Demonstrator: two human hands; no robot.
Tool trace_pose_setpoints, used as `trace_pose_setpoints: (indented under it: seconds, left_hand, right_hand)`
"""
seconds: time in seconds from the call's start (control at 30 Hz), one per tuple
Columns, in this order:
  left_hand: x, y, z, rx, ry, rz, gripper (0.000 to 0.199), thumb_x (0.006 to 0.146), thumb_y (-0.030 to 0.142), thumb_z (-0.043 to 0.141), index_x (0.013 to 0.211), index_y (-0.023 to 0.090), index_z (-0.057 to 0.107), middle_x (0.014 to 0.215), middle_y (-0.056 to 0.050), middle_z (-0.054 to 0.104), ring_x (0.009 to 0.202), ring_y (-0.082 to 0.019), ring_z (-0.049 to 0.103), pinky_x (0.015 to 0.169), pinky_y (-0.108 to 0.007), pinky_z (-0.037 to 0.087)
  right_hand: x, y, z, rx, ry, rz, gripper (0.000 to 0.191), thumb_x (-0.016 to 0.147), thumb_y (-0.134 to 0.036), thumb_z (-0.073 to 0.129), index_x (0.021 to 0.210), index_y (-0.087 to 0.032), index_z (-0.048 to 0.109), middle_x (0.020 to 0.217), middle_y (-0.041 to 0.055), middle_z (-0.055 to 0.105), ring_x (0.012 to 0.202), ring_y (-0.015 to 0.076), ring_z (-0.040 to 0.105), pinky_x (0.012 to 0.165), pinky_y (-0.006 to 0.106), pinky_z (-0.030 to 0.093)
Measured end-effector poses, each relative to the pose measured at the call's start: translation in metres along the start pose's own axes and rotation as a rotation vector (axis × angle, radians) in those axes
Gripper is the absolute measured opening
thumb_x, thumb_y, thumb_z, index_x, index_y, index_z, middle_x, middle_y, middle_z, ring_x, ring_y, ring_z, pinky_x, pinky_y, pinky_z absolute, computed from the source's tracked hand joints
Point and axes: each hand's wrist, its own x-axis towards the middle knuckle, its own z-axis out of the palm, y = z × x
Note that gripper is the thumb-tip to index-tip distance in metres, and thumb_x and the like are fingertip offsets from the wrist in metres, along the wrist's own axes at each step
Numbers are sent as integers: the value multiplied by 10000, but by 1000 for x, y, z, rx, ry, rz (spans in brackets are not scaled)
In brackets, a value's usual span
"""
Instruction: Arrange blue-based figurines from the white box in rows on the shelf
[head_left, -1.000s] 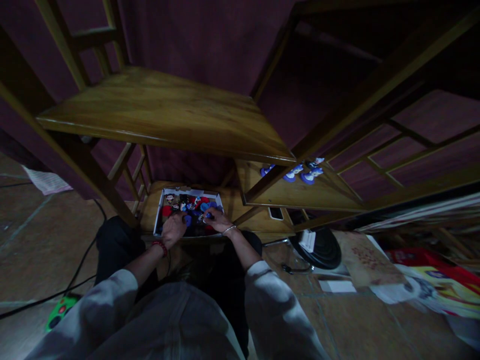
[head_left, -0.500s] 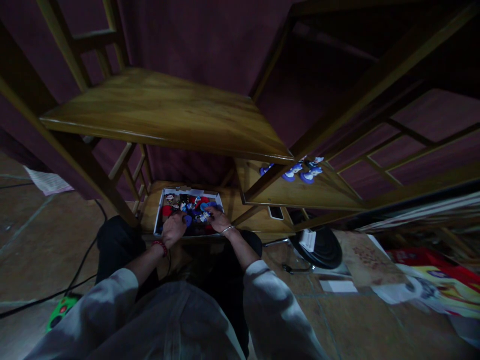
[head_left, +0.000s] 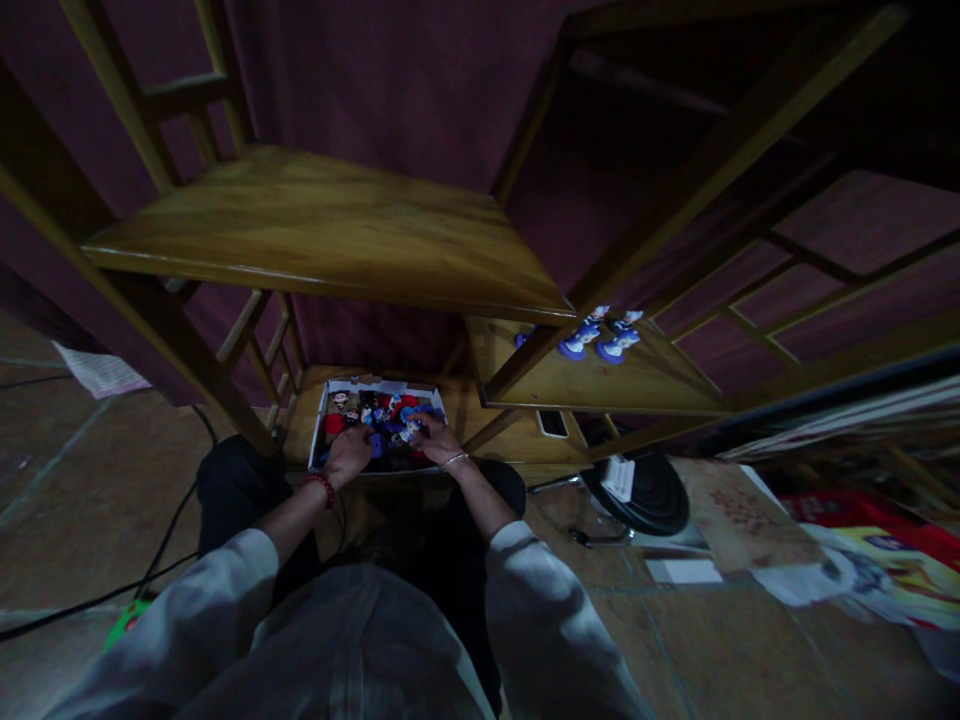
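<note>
A shallow white-edged box [head_left: 318, 428] stands on the low shelf, filled with small red, blue, black and white figurines. My left hand [head_left: 349, 455] reaches over its front left part, fingers closed on a purple round base [head_left: 377, 444]. Opposite it, my right hand [head_left: 439, 441] comes in from the right, with its fingers closed on a small white-and-blue figurine [head_left: 409, 431]. Fingertips of both hands are small and dim in this light. Several similar figurines with purple bases [head_left: 616, 348] stand on the shelf to the right.
Above the box spans a wooden shelf board [head_left: 330, 230]. A phone [head_left: 553, 424] lies right of the box. Further right is a black round stool seat [head_left: 660, 495] with a white item on it. Cables [head_left: 172, 520] run across the floor at left.
The purple base at my left hand has turned slightly. My right hand keeps nearly the same place, and the whole view has shifted a little.
</note>
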Motion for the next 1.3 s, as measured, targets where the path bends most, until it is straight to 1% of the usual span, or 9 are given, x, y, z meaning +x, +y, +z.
trace_pose_setpoints:
  seconds: [0.1,0.2,0.3,0.4,0.53,0.67,0.8,1.03,1.3]
  left_hand:
    - [3,-1,1,-65,-11,-38,320,763,152,435,1021,187,622,893,-52,688,817,-149,628,719,-212,434]
    - [5,-2,3,-165,2,-81,300,740,150,475,992,196,631,871,-47,691,739,-142,637,650,-203,445]
    - [6,-4,5,-326,-1,-114,266,730,167,503,959,176,639,871,-67,685,646,-144,635,570,-209,458]
    - [6,-3,3,-468,-6,-130,259,734,170,513,965,146,629,877,-79,672,627,-141,629,521,-205,470]
    - [2,3,-3,-723,31,-162,226,720,104,525,925,125,619,884,-66,655,675,-130,621,556,-211,505]
    - [-5,9,-7,-940,43,-164,188,690,89,572,872,107,615,792,-43,649,656,-128,609,600,-249,528]
    - [-11,12,-8,-1087,64,-165,193,654,101,628,846,103,610,720,-27,633,643,-124,602,616,-259,529]
    - [-18,16,-12,-1282,34,-140,231,595,136,694,798,102,589,673,-13,618,623,-107,597,656,-264,515]
    - [-25,21,-17,-1389,-43,-112,263,574,173,723,792,107,593,717,-23,634,682,-117,609,740,-295,496]
  right_hand:
    - [-1,-2,3,163,-35,6,350,751,-123,459,1075,-225,545,628,-39,594,587,100,596,595,219,485]
    - [-3,-7,7,286,-62,-30,300,748,-146,481,1033,-209,549,609,-45,588,544,89,583,577,215,485]
    - [-4,-10,13,362,-73,-66,271,708,-166,541,976,-211,544,633,-55,589,539,84,581,571,211,485]
    - [-4,-12,20,407,-63,-64,255,675,-189,581,923,-210,523,679,-59,587,531,81,581,528,198,476]
    - [-2,-13,25,480,-28,-16,285,664,-217,597,932,-204,502,720,-44,586,540,93,593,495,198,468]
    - [-4,-15,23,527,-9,-36,367,660,-253,607,1013,-200,522,755,-23,600,605,112,600,564,232,488]
    - [-7,-17,20,485,-11,-43,318,655,-284,606,957,-185,584,713,-22,595,635,119,589,595,238,487]
    - [-16,-29,17,429,86,-93,268,651,-278,589,904,-192,601,734,-35,587,602,91,537,618,224,464]
    - [-18,-31,20,496,109,-91,283,634,-317,607,891,-199,596,705,-40,581,573,90,520,592,220,464]
